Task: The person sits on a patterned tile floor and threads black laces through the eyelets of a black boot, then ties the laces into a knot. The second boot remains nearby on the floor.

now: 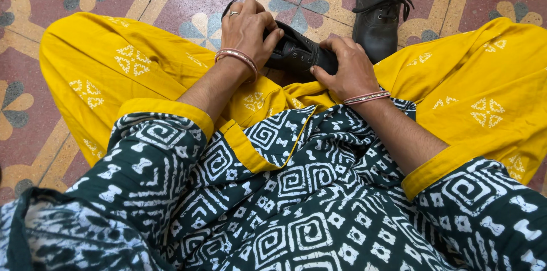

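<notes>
Left hand (246, 27) fingers curled over shoe (296, 54), pinning it in lap | right hand (345, 69) fingers pressed along its side, steadying | second shoe (379, 9) upright on floor (45, 106) just beyond right fingers.

Light: soft, even daylight, fairly bright, no glare.
Shadows: faint, diffuse under the hands and beside the upright black shoe (380, 9).
Focus: centre sharp; nearest patterned sleeve (85, 231) at lower left blurred.

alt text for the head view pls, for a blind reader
Both hands, left hand and right hand, hold a black shoe over a lap in yellow trousers. A second black shoe stands on the patterned floor.
</notes>
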